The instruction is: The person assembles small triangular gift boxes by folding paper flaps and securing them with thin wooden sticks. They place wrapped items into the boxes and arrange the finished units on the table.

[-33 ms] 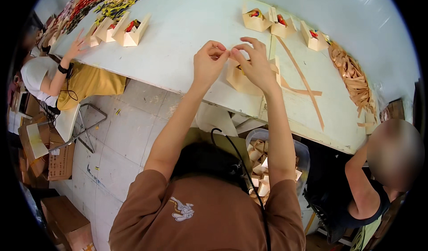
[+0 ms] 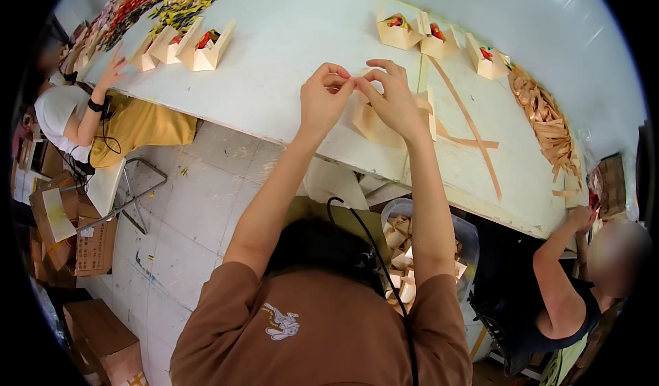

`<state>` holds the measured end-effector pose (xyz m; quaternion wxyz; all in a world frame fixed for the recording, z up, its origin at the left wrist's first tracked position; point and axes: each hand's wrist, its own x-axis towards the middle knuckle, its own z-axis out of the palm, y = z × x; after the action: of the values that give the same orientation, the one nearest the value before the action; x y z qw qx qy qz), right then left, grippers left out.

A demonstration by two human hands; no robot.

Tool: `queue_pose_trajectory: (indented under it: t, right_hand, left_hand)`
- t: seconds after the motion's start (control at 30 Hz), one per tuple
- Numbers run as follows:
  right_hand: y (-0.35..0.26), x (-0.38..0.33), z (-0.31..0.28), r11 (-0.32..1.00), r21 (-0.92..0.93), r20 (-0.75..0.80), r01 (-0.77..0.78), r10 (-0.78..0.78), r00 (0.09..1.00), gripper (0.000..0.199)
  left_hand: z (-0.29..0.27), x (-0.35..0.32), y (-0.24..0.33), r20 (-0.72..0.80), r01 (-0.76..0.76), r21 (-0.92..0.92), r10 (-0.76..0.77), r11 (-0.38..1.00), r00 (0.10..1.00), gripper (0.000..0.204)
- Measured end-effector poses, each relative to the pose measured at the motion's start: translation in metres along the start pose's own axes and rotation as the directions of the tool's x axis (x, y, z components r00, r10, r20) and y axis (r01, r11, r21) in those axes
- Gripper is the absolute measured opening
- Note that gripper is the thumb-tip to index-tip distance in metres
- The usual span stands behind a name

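My left hand and my right hand meet over the white table, thumbs and forefingers pinched together at the tips. Whatever small thing they hold is too fine to make out. Just below my right hand stands a pale, open-topped box, partly covered by that hand and wrist. To its right, flat tan ribbon strips lie crossed on the table.
Pale boxes with colourful contents stand at the back right and left. A tan ribbon pile lies at right. Below the table is a plastic tub of box pieces. Co-workers sit left and right.
My hands stay pinched together in nearly the same place. The right co-worker's head has moved down, and a hand now shows by the table edge. The left co-worker's raised hand has shifted slightly left.
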<state>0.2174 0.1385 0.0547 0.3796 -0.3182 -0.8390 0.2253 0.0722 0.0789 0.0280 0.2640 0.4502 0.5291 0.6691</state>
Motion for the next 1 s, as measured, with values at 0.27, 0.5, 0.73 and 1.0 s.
queue_pose_trajectory:
  t: [0.27, 0.5, 0.73, 1.0]
  right_hand:
    - [0.014, -0.005, 0.001, 0.997, -0.041, -0.049, -0.067, 0.065, 0.997, 0.02]
    - [0.018, -0.004, -0.01, 0.99, -0.057, 0.126, -0.128, 0.134, 0.983, 0.014]
    - [0.016, -0.002, -0.01, 0.979, -0.1, 0.184, -0.178, 0.193, 0.964, 0.016]
    - [0.017, 0.004, 0.002, 0.985, -0.053, 0.171, -0.167, 0.174, 0.97, 0.022]
  left_hand:
    - [0.001, -0.01, -0.023, 0.078, -0.085, 0.119, 0.076, 0.989, 0.994, 0.036]
    - [0.002, -0.01, -0.011, 0.242, 0.002, 0.3, -0.079, 0.954, 0.967, 0.037]
    - [0.004, -0.012, -0.011, 0.243, -0.069, 0.309, -0.008, 0.948, 0.97, 0.043]
    - [0.001, -0.016, 0.008, 0.272, -0.008, 0.26, -0.065, 0.965, 0.96, 0.048]
